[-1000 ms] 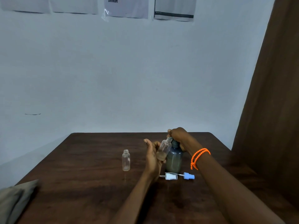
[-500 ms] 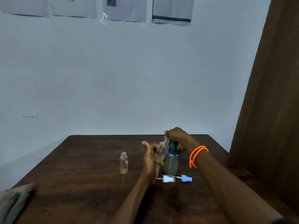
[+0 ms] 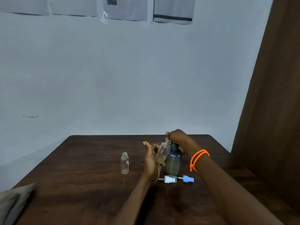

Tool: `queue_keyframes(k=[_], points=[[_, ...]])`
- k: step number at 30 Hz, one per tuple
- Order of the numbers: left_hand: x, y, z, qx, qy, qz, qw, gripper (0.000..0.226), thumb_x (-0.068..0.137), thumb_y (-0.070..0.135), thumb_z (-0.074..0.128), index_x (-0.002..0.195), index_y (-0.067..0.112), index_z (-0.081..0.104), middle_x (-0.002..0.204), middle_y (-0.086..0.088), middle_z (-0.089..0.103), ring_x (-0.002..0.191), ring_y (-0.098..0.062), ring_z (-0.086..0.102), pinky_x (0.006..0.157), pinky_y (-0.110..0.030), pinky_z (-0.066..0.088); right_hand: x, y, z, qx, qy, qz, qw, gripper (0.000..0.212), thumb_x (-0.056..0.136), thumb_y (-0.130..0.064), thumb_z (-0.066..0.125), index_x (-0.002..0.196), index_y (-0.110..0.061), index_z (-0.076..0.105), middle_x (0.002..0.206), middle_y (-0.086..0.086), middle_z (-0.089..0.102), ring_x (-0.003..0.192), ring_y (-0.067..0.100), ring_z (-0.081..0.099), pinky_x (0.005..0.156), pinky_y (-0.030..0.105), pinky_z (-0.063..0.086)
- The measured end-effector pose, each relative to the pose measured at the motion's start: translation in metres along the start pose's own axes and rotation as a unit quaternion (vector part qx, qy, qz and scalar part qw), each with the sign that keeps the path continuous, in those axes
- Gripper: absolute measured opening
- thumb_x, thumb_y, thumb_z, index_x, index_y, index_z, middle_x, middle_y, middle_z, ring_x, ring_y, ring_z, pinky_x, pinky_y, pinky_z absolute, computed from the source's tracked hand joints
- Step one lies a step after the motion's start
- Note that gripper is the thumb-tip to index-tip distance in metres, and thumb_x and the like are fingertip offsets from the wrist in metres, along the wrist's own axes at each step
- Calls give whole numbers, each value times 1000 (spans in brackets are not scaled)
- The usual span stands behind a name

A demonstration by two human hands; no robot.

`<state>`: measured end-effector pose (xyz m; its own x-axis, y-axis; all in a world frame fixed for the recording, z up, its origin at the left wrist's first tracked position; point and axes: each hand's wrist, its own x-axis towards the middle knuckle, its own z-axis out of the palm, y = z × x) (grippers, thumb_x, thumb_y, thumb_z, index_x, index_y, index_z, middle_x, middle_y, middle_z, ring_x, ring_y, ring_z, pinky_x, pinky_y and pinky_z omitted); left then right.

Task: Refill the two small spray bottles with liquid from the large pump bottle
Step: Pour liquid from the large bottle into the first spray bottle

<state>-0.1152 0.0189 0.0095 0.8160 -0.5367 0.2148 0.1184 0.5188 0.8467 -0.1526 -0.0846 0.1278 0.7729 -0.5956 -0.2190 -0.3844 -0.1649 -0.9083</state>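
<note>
The pump bottle [image 3: 173, 161] stands mid-table toward the right edge, my right hand [image 3: 177, 137] still clenched on its pump, left hand [image 3: 151, 157] still grasping the tilted, part-filled spray bottle [image 3: 162, 153]; little changed, I'd say filling continues.

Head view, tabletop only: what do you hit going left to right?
Grey cloth at the table's left edge → empty clear small bottle standing uncapped → left hand → white spray cap lying flat → blue spray cap → orange beaded bracelet.
</note>
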Motion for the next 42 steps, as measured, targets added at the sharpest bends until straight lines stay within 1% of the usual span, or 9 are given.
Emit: queue_keyframes(k=[4, 12, 18, 22, 26, 31, 34, 38, 42], points=[[-2, 3, 2, -4, -6, -3, 1000, 69, 91, 77, 22, 91, 14, 49, 84, -5, 60, 64, -11, 57, 49, -27, 36, 1, -5, -4, -19, 5, -5, 1000, 23, 99, -19, 55, 85, -1, 63, 78, 13, 61, 77, 30, 57, 67, 40, 51], [-1, 2, 3, -4, 0, -3, 1000, 68, 91, 77, 21, 89, 15, 49, 80, -7, 55, 59, -13, 51, 46, -25, 36, -2, 2, -2, -9, 11, -7, 1000, 26, 96, -15, 54, 75, -3, 65, 81, 18, 63, 76, 34, 59, 61, 40, 53], [-2, -1, 1, 7, -2, 8, 1000, 71, 92, 75, 19, 94, 12, 50, 82, -7, 58, 62, -11, 55, 49, -25, 38, -2, -4, -3, -25, 4, -23, 999, 26, 98, -15, 53, 78, -3, 63, 73, 10, 60, 66, 23, 56, 56, 29, 46], [-4, 3, 4, 5, -1, -2, 1000, 69, 90, 76, 20, 87, 15, 51, 77, -5, 58, 60, -13, 50, 48, -26, 37, -6, 2, -3, -1, 4, -15, 1000, 22, 96, -14, 53, 79, -3, 63, 76, 13, 62, 71, 28, 58, 60, 36, 53], [-3, 2, 3, 1, -1, 0, 1000, 69, 92, 75, 19, 90, 14, 52, 79, -4, 63, 61, -13, 52, 49, -27, 37, -11, -6, -8, -30, 4, -19, 999, 26, 99, -13, 50, 78, -3, 60, 68, 9, 57, 61, 20, 52, 44, 21, 43], [-4, 4, 5, -3, 2, -3, 1000, 70, 90, 77, 20, 85, 15, 51, 75, -4, 58, 60, -14, 49, 48, -27, 35, -13, -2, -3, -20, -3, -17, 1000, 28, 99, -14, 51, 76, -3, 62, 72, 11, 60, 70, 25, 57, 66, 36, 51], [-3, 4, 6, -2, 4, 1, 1000, 70, 90, 77, 20, 87, 15, 53, 78, -5, 60, 62, -14, 50, 48, -27, 36, -14, -7, -6, -34, -1, -18, 999, 20, 100, -16, 51, 89, -3, 60, 73, 9, 58, 66, 21, 54, 55, 28, 46], [-1, 1, 1, 7, 9, 3, 1000, 71, 91, 78, 19, 89, 15, 51, 76, -4, 57, 60, -13, 49, 49, -27, 36, -10, -3, -1, -28, -5, -19, 999, 26, 100, -19, 53, 84, -1, 64, 79, 13, 62, 75, 26, 59, 69, 34, 50], [-3, 3, 4, 7, -4, 3, 1000, 70, 92, 77, 20, 89, 14, 50, 75, -4, 57, 59, -13, 49, 47, -26, 37, -12, -4, -4, -53, 8, -27, 998, 25, 101, -19, 50, 89, -2, 64, 72, 7, 60, 63, 19, 54, 47, 23, 40]])
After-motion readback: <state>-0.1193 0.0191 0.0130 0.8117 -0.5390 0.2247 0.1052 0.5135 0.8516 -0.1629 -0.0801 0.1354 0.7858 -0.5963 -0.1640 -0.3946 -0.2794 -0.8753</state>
